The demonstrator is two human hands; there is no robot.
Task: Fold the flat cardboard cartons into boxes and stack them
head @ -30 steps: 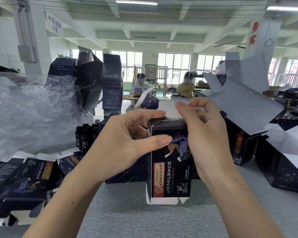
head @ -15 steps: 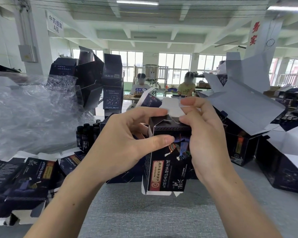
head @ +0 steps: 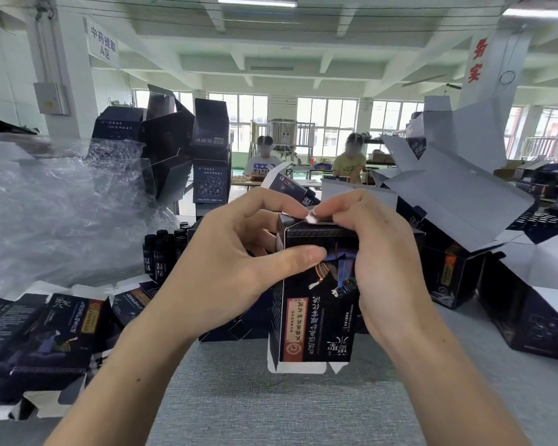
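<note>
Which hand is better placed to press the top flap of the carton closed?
Right. The right hand pinches the flap at the top edge, while the left hand grips the side of the carton, steadying it.

A white hanging sign (head: 103, 43) at upper left reads "中药提取 A区". Red characters "务实" run down the pillar (head: 484, 64) at upper right. Chinese print on the held carton (head: 316, 320) stands upside down and cannot be read surely.

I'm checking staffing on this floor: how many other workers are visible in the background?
2. A person in a white printed shirt is left of centre in the background; a person in a yellow shirt is further right. The stacked dark cardboard boxes may hide others.
</note>
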